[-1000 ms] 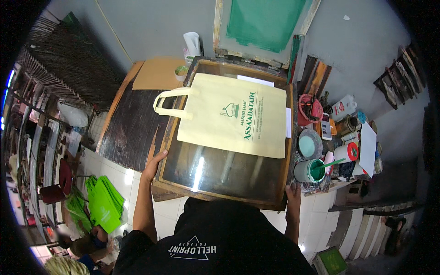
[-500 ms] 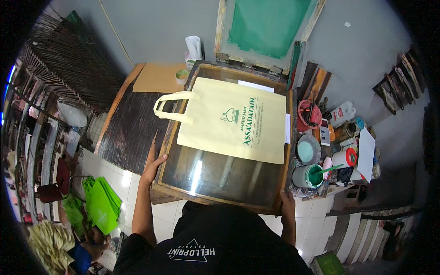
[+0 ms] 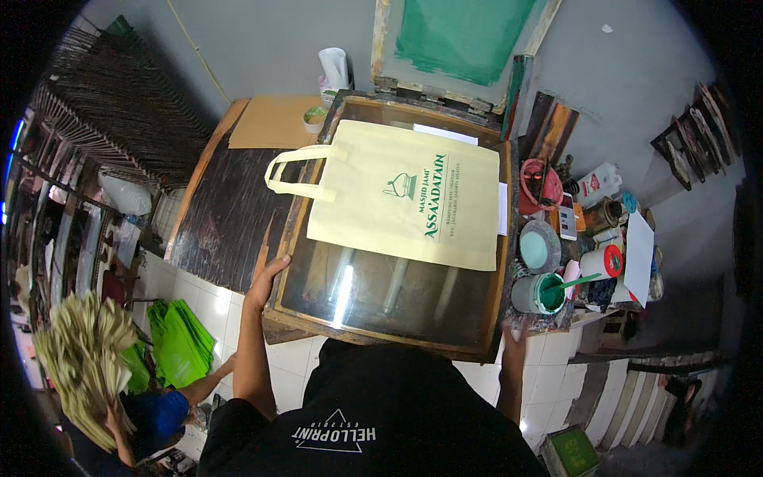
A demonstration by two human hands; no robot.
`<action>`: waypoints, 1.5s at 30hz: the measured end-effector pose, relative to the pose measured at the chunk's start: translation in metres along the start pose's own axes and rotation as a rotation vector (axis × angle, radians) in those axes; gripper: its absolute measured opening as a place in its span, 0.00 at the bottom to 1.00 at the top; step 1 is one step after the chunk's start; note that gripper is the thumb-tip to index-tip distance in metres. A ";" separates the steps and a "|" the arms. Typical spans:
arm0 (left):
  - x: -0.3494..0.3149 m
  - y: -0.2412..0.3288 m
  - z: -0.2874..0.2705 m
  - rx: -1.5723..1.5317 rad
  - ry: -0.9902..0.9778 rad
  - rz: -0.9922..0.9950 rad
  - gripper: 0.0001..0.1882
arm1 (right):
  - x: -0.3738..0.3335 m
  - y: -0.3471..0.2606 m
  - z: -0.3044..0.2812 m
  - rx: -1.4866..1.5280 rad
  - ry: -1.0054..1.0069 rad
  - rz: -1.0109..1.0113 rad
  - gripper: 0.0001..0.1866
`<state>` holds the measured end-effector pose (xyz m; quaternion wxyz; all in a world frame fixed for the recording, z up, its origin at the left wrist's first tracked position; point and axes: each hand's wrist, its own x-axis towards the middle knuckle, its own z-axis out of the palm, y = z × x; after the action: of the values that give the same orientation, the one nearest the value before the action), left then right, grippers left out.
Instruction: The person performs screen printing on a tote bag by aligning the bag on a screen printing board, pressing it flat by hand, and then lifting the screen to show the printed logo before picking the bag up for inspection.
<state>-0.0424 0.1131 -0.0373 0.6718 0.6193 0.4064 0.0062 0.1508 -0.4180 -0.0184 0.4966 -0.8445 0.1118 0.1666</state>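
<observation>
A cream fabric tote bag with green print lies flat on the glass-topped printing table, its handles pointing left past the frame. My left hand grips the table's left edge, thumb on the frame, the other fingers mostly hidden. Just off the near right corner, my right hand is slightly blurred with its fingers apart, holding nothing. Hinged at the table's far side, a printing screen with a green mesh stands raised.
On the right stand a paint tub with a green spatula, a bowl and a pink bucket. A dark wooden table adjoins on the left. Another person carries a cream fabric bundle near green bags.
My right hand has come off the table's near right corner and its fingers have spread. The left hand stays on the edge. At lower left, the other person has raised the cream bundle.
</observation>
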 end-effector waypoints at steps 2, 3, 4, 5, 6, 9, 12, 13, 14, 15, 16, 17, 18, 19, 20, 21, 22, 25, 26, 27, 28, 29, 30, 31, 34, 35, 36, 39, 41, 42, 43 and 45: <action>0.008 -0.003 -0.008 -0.065 -0.065 0.008 0.40 | 0.006 0.002 -0.004 0.218 -0.163 0.036 0.47; 0.009 -0.005 -0.009 -0.099 -0.098 0.008 0.39 | 0.007 0.003 -0.007 0.325 -0.244 0.057 0.46; 0.007 -0.010 -0.009 -0.085 -0.070 -0.007 0.41 | 0.009 0.005 -0.009 0.433 -0.325 0.078 0.46; 0.001 -0.004 -0.002 -0.072 -0.040 -0.022 0.42 | 0.002 -0.008 -0.007 0.336 -0.092 0.087 0.49; -0.004 0.006 0.003 -0.053 -0.011 -0.026 0.43 | 0.000 -0.015 -0.006 0.300 0.005 0.040 0.49; -0.013 0.019 0.015 0.044 0.072 0.051 0.44 | 0.005 0.008 0.002 0.119 -0.119 0.058 0.49; -0.010 0.018 0.015 0.123 0.126 0.169 0.46 | 0.000 -0.004 0.005 0.339 -0.299 0.082 0.49; -0.010 0.016 0.015 0.146 0.145 0.168 0.46 | -0.003 -0.013 0.003 0.333 -0.314 0.072 0.49; -0.008 0.015 0.014 0.169 0.163 0.167 0.47 | -0.005 -0.017 0.003 0.328 -0.329 0.062 0.49; -0.007 0.012 0.014 0.192 0.180 0.166 0.48 | -0.005 -0.017 0.003 0.306 -0.338 0.059 0.47; -0.003 0.003 0.009 0.371 0.319 0.237 0.48 | -0.006 -0.017 0.002 0.289 -0.344 0.055 0.46; 0.004 -0.001 0.008 0.551 0.456 0.315 0.48 | -0.005 -0.017 0.002 0.277 -0.347 0.045 0.45; 0.007 -0.003 0.002 0.444 0.337 0.232 0.48 | -0.006 -0.018 0.004 0.289 -0.348 0.031 0.45; 0.003 -0.001 0.001 0.337 0.232 0.126 0.48 | -0.008 -0.018 0.004 0.283 -0.354 0.026 0.44; -0.006 0.017 0.000 -0.064 -0.127 -0.136 0.49 | -0.010 -0.019 0.005 0.277 -0.361 0.021 0.44; 0.000 0.011 -0.006 0.004 -0.126 -0.157 0.48 | -0.008 -0.021 0.006 0.336 -0.402 0.015 0.43; -0.005 0.008 -0.006 -0.022 -0.151 -0.169 0.49 | -0.005 -0.017 0.004 0.318 -0.394 0.022 0.43; -0.004 0.009 -0.002 0.022 -0.125 -0.025 0.49 | 0.002 -0.021 0.004 0.290 -0.272 0.028 0.42; -0.011 0.021 0.008 0.055 -0.049 -0.046 0.50 | -0.004 -0.027 0.006 0.280 -0.175 0.053 0.42; -0.013 0.022 0.014 0.206 0.087 0.066 0.50 | -0.003 -0.022 0.010 0.212 -0.157 -0.082 0.43; -0.012 0.020 0.016 0.355 0.227 0.175 0.50 | 0.000 -0.021 0.011 0.218 -0.215 -0.048 0.42; 0.000 -0.003 0.013 0.440 0.363 0.296 0.51 | 0.002 -0.020 0.010 0.215 -0.279 -0.007 0.41; -0.005 0.000 0.016 0.599 0.467 0.398 0.51 | 0.003 -0.021 0.009 0.204 -0.344 0.039 0.41; -0.007 0.003 0.026 0.761 0.572 0.496 0.50 | 0.004 -0.025 0.007 0.229 -0.285 0.062 0.40; -0.025 0.034 0.046 0.602 0.345 0.302 0.50 | 0.021 0.003 -0.012 0.398 -0.049 0.033 0.41; -0.030 0.045 0.050 0.609 0.328 0.234 0.50 | 0.024 0.013 -0.009 0.317 0.111 -0.010 0.42; -0.035 0.051 0.051 0.613 0.319 0.165 0.50 | 0.026 0.015 -0.003 0.239 0.261 -0.059 0.44; -0.041 0.054 0.055 0.642 0.351 0.165 0.51 | 0.001 -0.003 0.007 0.378 -0.200 0.018 0.44; -0.032 0.032 0.056 0.745 0.453 0.332 0.50 | -0.002 -0.006 0.006 0.522 -0.346 0.023 0.43; -0.031 0.030 0.057 0.799 0.504 0.422 0.50 | 0.001 -0.004 0.003 0.465 -0.276 0.008 0.43; -0.032 0.027 0.058 0.797 0.490 0.446 0.48 | 0.005 -0.003 0.002 0.410 -0.206 -0.007 0.43; -0.030 0.025 0.063 0.853 0.566 0.551 0.47 | 0.005 -0.008 0.005 0.358 -0.191 -0.023 0.41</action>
<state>-0.0155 0.0512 -0.0066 0.2018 0.8922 0.3607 0.1818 0.1575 -0.4097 -0.0163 0.6490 -0.7242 0.0824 0.2179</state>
